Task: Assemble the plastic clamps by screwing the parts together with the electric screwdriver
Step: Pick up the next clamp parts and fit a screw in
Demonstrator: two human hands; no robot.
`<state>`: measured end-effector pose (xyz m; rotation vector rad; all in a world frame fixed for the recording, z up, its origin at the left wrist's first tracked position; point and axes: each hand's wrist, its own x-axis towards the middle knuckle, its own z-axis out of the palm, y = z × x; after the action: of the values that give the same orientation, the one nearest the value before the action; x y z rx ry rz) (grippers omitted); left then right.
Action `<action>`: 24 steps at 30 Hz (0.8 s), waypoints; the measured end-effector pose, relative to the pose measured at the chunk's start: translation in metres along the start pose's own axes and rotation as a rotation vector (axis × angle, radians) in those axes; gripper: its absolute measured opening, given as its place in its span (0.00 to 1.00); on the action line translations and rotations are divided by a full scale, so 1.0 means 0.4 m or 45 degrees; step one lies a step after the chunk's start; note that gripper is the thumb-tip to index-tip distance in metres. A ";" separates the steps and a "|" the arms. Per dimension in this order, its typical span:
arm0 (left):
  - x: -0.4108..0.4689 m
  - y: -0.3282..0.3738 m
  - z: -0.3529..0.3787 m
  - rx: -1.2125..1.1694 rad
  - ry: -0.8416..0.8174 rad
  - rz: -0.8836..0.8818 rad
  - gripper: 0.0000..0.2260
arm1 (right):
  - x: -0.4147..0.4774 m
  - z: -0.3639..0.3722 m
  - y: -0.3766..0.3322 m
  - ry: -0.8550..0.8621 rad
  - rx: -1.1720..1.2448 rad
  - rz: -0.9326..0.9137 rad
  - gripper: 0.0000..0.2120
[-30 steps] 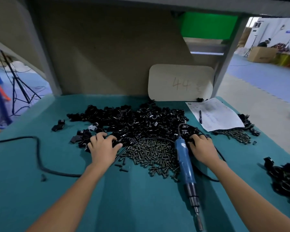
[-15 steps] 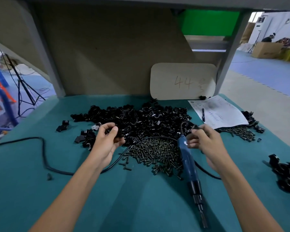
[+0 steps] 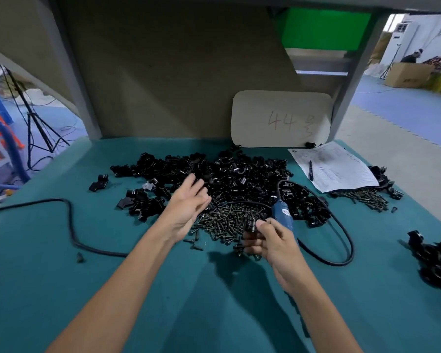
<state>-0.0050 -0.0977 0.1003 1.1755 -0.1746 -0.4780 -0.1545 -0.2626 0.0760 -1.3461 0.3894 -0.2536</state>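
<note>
Hands apart, from my remote seat.

My view of the left hand: fingers straight and loosely spread, palm turned inward, over the near-left edge of the pile of loose black plastic clamp parts. The fingertips are motion-blurred, so I cannot tell whether they touch the pile.

Right hand: fingers and thumb curled round a small black plastic clamp piece, held above the near edge of the heap of dark metal screws.

The blue-bodied electric screwdriver lies on the teal table top just behind the right hand. Only its upper body shows; the rest is hidden by the hand and wrist. Its black power cord loops out to the right and back.

The screw heap sits directly in front of the clamp pile, the two touching.

Right side: a white printed paper sheet with a dark pen lying on it, and a thinner scatter of screws at its near edge. A cluster of black clamps sits at the far right edge.

A beige rounded card, marked "44" in red, leans on the back wall.
</note>
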 end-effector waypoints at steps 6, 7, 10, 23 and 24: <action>0.020 -0.013 -0.158 1.394 0.504 0.278 0.13 | -0.027 -0.003 0.033 -0.049 -0.033 0.037 0.12; 0.020 -0.023 -0.195 1.665 0.549 0.202 0.16 | -0.027 0.001 0.038 -0.041 -0.033 0.047 0.12; 0.013 -0.043 -0.254 1.915 0.387 -0.198 0.32 | -0.025 0.017 0.045 -0.048 -0.039 0.067 0.11; 0.058 -0.061 -0.270 1.683 0.476 0.628 0.15 | -0.038 0.057 0.050 -0.104 -0.089 0.090 0.10; 0.077 -0.045 -0.286 1.699 0.577 0.622 0.16 | -0.040 0.057 0.046 -0.106 -0.088 0.087 0.10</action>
<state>0.0602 -0.0204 0.0363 2.4087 -0.3988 0.4646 -0.1603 -0.2323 0.0641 -1.4037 0.3761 -0.1281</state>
